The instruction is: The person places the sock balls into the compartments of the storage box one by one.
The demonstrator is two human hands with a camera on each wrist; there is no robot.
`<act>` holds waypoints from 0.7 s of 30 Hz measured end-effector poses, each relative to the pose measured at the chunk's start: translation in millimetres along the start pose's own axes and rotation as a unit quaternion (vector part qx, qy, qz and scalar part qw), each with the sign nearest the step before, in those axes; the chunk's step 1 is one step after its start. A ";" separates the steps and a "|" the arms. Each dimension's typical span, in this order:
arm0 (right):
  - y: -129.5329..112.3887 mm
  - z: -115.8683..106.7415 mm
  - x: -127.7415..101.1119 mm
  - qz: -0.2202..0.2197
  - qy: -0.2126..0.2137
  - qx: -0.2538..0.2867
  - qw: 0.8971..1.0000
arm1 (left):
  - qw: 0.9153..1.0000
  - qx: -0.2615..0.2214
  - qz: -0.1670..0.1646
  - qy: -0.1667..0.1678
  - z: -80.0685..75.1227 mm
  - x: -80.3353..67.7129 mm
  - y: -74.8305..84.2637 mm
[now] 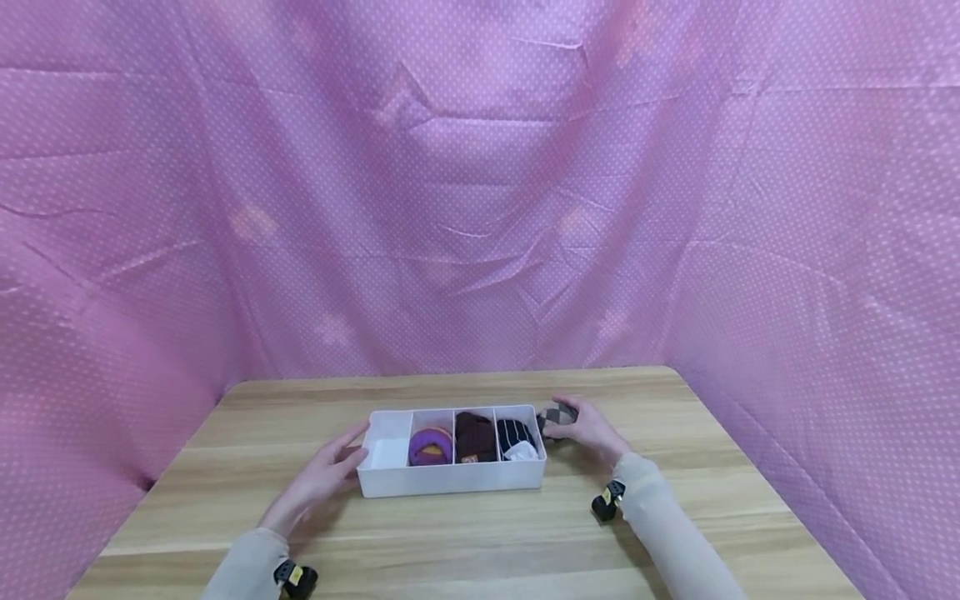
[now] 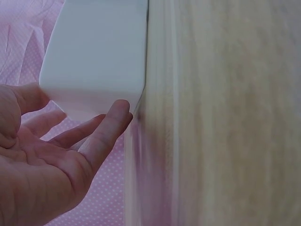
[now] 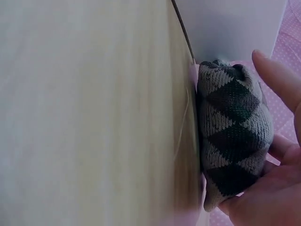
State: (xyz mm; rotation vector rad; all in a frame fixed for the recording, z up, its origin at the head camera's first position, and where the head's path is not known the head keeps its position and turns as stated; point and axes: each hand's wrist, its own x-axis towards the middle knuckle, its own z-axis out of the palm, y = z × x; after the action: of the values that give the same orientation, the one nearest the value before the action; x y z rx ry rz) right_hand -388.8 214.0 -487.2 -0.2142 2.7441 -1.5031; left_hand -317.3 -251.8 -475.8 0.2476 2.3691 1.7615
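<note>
A white divided box (image 1: 450, 477) stands mid-table, with a purple sock roll (image 1: 431, 445), a dark brown roll (image 1: 475, 437) and a black-and-white striped roll (image 1: 514, 437) in its compartments; the leftmost compartment holds only something white. My left hand (image 1: 330, 473) lies with straight fingers by the box's left end (image 2: 96, 56), fingertips (image 2: 117, 110) at its corner. My right hand (image 1: 588, 431) holds a grey argyle sock roll (image 1: 557, 415) on the table beside the box's right end. In the right wrist view the roll (image 3: 233, 129) rests in my curled fingers (image 3: 277, 77).
The wooden table (image 1: 675, 467) has pink dotted cloth (image 1: 480, 208) hanging behind and on both sides. Black wrist cameras (image 1: 607, 502) sit on both sleeves. Bare wood shows in front of the box and to its right.
</note>
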 end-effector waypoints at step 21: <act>3.3 -0.1 -2.1 0.017 -0.009 0.055 0.998 | 1.000 -0.004 -0.001 -0.006 3.2 -2.1 2.0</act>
State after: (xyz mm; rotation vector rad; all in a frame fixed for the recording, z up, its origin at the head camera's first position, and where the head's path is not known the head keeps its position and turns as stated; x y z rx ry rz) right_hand -387.1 216.1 -490.0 -0.1781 2.6264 -1.6294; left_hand -314.4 -248.8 -474.7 0.2541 2.3532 1.7621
